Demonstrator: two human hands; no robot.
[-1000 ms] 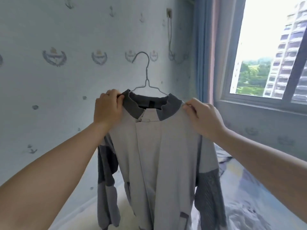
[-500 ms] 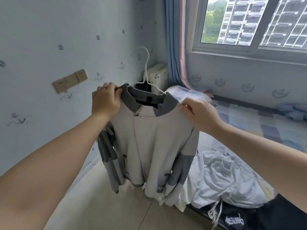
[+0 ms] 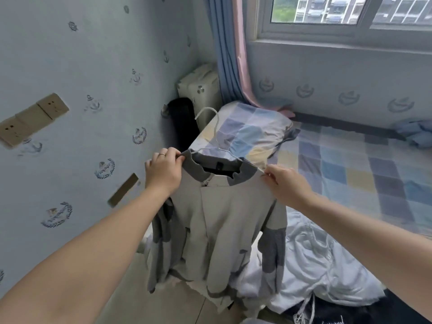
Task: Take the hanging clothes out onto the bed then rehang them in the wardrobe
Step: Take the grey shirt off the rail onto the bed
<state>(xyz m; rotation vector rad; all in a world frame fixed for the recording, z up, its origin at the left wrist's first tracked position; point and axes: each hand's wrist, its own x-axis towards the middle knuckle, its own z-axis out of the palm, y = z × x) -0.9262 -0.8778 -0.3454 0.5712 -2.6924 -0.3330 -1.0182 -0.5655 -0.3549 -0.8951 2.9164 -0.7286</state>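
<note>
A beige and grey shirt [image 3: 217, 220] hangs on a thin white wire hanger [image 3: 216, 134] in front of me, above the near edge of the bed [image 3: 350, 174]. My left hand [image 3: 162, 171] pinches the shirt's left shoulder by the dark collar. My right hand [image 3: 286, 185] grips the right shoulder, where the hanger's arm pokes out. The shirt's hem drapes down onto white clothes [image 3: 311, 260] lying on the bed. The hanger's hook tilts away from me, toward the pillow.
A checked pillow [image 3: 247, 132] lies at the bed's head. A black garment [image 3: 350, 314] lies at the bed's near edge. A cream appliance [image 3: 198, 90] and a black object [image 3: 182, 122] stand in the corner. Wall sockets [image 3: 30, 118] are on the left, a window [image 3: 350, 10] ahead.
The view has tipped down from the wall and window to the bed. The shirt on its hanger has come lower, and its hem now rests on the white clothes. Both hands keep their hold.
</note>
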